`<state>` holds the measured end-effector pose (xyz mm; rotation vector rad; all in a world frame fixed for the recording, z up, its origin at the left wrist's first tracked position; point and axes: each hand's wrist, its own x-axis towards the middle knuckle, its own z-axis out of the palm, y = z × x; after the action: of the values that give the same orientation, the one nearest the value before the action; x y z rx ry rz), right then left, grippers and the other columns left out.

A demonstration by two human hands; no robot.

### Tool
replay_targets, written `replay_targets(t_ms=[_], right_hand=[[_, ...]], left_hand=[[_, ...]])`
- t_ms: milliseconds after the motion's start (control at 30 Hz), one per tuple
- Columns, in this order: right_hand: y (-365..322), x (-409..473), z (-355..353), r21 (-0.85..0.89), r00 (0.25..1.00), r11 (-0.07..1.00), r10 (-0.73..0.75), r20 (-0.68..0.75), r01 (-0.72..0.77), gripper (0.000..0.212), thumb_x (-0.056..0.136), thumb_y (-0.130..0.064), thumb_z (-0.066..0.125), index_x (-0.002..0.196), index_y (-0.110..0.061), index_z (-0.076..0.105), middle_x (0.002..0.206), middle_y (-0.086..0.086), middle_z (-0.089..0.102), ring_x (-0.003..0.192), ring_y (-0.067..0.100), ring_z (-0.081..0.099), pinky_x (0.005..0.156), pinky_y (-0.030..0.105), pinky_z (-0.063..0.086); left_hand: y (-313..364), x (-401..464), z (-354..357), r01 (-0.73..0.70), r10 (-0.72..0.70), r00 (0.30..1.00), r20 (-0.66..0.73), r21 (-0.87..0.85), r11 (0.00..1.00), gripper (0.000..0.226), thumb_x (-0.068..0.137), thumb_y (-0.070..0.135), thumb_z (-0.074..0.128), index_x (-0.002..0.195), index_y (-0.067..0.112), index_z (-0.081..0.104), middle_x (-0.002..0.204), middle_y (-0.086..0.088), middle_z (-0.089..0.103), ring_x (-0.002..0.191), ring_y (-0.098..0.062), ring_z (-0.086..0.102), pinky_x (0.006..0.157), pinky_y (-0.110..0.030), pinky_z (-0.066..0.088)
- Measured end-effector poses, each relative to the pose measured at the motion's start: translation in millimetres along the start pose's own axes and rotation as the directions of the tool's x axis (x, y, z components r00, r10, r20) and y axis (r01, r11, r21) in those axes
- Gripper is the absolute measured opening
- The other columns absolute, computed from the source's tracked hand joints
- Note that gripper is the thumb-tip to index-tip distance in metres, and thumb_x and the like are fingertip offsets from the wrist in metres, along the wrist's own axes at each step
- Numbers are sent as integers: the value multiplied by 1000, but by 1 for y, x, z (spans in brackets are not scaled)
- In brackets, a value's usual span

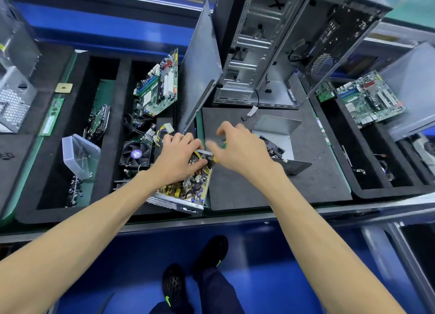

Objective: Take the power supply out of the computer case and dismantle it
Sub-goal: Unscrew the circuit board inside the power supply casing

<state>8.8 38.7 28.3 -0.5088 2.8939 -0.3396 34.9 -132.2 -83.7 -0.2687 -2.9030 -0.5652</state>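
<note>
Handling opened power supply (186, 191) at near edge of surface (270, 186), left of centre: dense, rigid shell, fragile board. Left hand (179, 158) grip curled into its wiring; right hand (237, 146) grip loose, empty. Hold the steel sides.

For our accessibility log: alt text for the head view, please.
Left hand grips the opened power supply on the mat; the blurred right hand hovers open beside it. The emptied case stands behind.
</note>
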Motion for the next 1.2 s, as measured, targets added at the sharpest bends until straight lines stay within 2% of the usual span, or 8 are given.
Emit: replay_targets(t_ms=[133,200,333,433,533,667,1067,1200], right_hand=[[3,2,-1,56,997,995,-82,7,81,35,99,-29,52,133,-25,50,122,8,51,86,35,63,76,41,48],[4,1,-1,27,990,989,-142,-2,142,45,93,-32,61,136,-27,46,121,4,41,74,28,61,68,36,42],[5,4,1,50,999,998,-25,-24,26,28,103,-38,48,123,-20,56,112,6,60,95,37,64,79,42,49],[8,1,0,39,990,990,-138,-22,139,42,93,-38,62,132,-25,49,116,1,43,85,31,62,72,37,43],[7,4,1,1,999,1000,-7,-46,7,37,99,-53,52,118,-22,61,106,4,58,89,33,62,73,38,40],[9,5,2,55,992,990,-129,5,128,32,95,-32,56,127,-27,56,120,3,49,87,31,65,74,36,43],[9,8,3,34,998,998,-48,-43,49,34,101,-44,49,126,-21,54,105,4,63,90,34,63,77,40,46],[7,5,1,30,989,988,-150,-3,150,46,93,-40,61,134,-27,46,114,-1,41,85,32,61,72,37,41]], left_hand=[[0,0,0,8,-8,1000,0,0,1000,37,89,52,66,103,18,61,98,0,50,96,-27,47,86,-42,26],[-1,0,0,6,-6,1000,-4,1,1000,38,89,51,67,104,17,62,97,-1,50,95,-27,47,85,-41,25],[0,0,0,6,-6,1000,-13,-8,1000,35,89,50,68,102,18,62,95,1,48,94,-27,47,85,-41,25],[0,0,1,9,-9,1000,-11,-13,1000,35,88,49,69,102,18,62,95,1,48,95,-27,47,86,-43,26],[0,0,1,8,-9,1000,-15,-26,1000,34,88,49,69,102,18,61,95,2,45,96,-26,47,87,-43,27],[1,0,0,18,-18,1000,-7,-20,1000,35,89,50,67,104,18,62,97,1,48,98,-26,47,90,-43,28],[1,-1,0,11,-11,1000,-14,-18,1000,35,90,51,66,104,19,62,96,2,47,96,-25,46,89,-43,28],[0,-1,0,11,-11,1000,-17,-22,1000,36,89,50,66,104,18,62,97,0,48,96,-26,47,89,-44,28]])
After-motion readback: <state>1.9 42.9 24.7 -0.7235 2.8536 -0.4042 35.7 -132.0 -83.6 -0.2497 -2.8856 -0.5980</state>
